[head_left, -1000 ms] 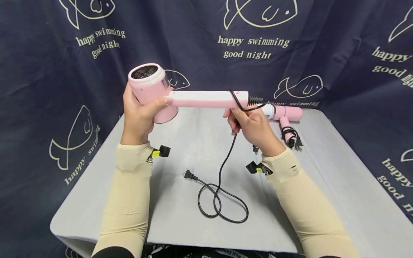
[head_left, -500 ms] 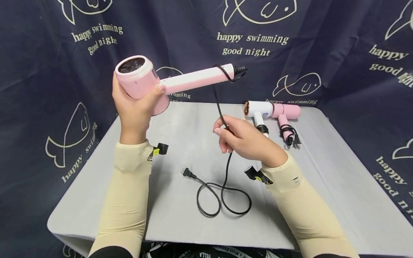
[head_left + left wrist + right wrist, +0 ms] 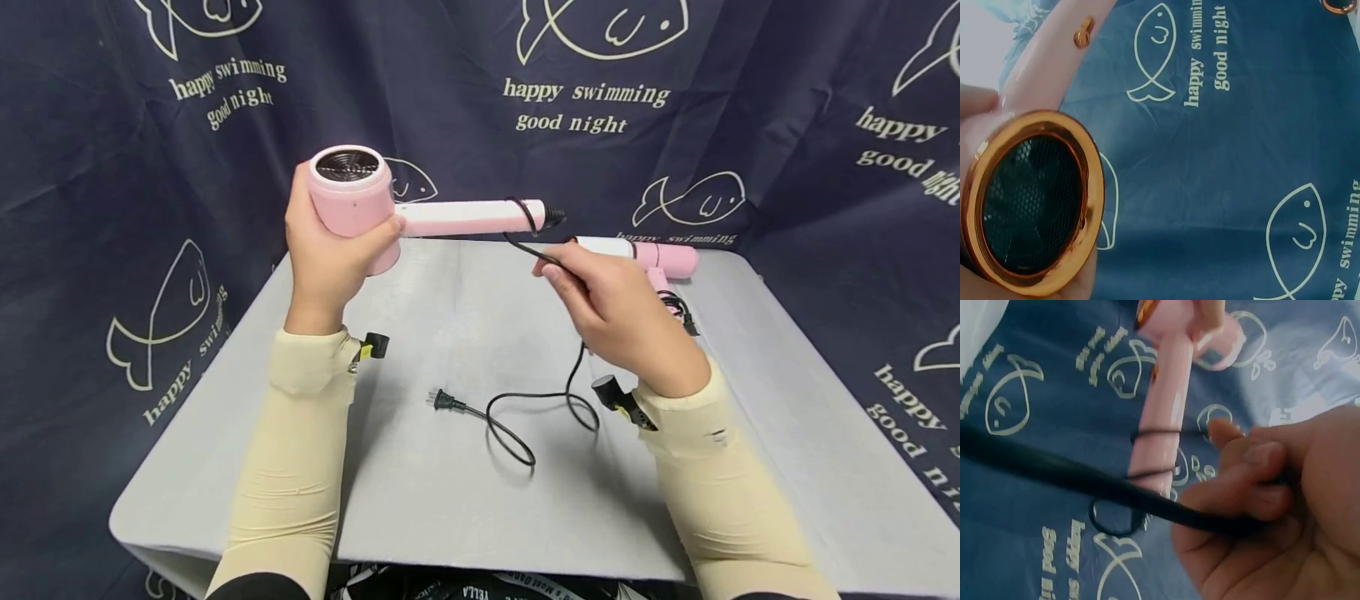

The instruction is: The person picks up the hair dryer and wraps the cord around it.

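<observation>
My left hand [image 3: 322, 258] grips the barrel of a pink hair dryer [image 3: 348, 208] above the table, its dark round grille facing up and its handle [image 3: 465, 217] pointing right. A gold ring [image 3: 1095, 187] surrounds the mesh at the barrel's other end in the left wrist view. Just right of the handle's tip, my right hand [image 3: 626, 312] holds the black power cord [image 3: 528, 249] in curled fingers. The cord [image 3: 1157, 431] crosses the handle near its end in the right wrist view. Below, the rest of the cord loops down to a two-pin plug [image 3: 447, 402] over the table.
At the table's back right lie a white hair dryer [image 3: 606, 246], partly hidden by my right hand, and another pink one [image 3: 675, 260] with its cord bundled. A dark blue curtain [image 3: 450, 100] with fish prints hangs behind the grey-white table [image 3: 420, 500].
My right hand dropped below the handle with the cord, then rose to the right. The dryer's handle tilted up and came back nearly level. The cord's lower loops shifted and shrank.
</observation>
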Motion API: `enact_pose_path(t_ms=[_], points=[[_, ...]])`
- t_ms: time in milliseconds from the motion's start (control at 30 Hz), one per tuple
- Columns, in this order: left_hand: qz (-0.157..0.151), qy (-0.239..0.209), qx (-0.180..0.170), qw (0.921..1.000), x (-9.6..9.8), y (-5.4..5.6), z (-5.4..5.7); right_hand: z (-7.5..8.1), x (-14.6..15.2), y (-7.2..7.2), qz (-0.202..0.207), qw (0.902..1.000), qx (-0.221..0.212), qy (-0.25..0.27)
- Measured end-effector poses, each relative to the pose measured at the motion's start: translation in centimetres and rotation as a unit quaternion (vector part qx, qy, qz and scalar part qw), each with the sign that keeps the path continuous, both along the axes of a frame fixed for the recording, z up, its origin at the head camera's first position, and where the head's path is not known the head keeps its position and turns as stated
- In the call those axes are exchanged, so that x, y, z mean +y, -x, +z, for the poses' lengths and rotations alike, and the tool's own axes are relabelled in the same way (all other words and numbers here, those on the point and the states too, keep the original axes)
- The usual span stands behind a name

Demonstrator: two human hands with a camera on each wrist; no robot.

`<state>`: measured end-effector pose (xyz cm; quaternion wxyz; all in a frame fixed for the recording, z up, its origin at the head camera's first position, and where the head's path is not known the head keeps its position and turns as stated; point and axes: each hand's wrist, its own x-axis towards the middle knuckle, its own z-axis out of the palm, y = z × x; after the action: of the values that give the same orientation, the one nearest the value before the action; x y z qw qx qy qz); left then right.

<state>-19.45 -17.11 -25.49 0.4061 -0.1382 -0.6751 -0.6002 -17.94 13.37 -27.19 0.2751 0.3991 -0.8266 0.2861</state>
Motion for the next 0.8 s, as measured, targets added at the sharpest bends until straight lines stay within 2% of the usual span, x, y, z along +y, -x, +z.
enact_pose_path(t_ms=[133, 233, 367, 467, 567, 667, 800], points=[[-0.025, 0.044, -0.032, 0.9982, -0.2, -0.1, -0.1, 0.4, 1.2, 0.6, 0.031, 0.9974, 0.06, 0.023], [-0.055, 0.071, -0.048, 0.9948, -0.3, -0.3, -0.1, 0.9, 1.6, 0.8, 0.045, 0.9925, 0.103, 0.048], [-0.118, 0.083, -0.048, 0.9885, -0.3, -0.6, 0.1, 1.6, 1.5, 0.4, 0.045, 0.9889, 0.112, 0.087], [-0.164, 0.075, -0.033, 0.9831, -0.3, -0.9, 0.2, 1.9, 1.4, 0.1, 0.04, 0.9904, 0.073, 0.111], [-0.199, 0.059, -0.016, 0.9781, -0.5, -0.9, 0.1, 1.7, 1.4, 0.1, 0.038, 0.9901, 0.002, 0.135], [-0.224, 0.04, -0.007, 0.9737, -1.0, -0.5, -0.2, 0.9, 1.4, 1.0, 0.045, 0.985, -0.075, 0.148], [-0.248, 0.026, 0.003, 0.9684, -1.5, 0.3, -0.9, -0.7, 1.6, 2.6, 0.063, 0.9763, -0.159, 0.132]])
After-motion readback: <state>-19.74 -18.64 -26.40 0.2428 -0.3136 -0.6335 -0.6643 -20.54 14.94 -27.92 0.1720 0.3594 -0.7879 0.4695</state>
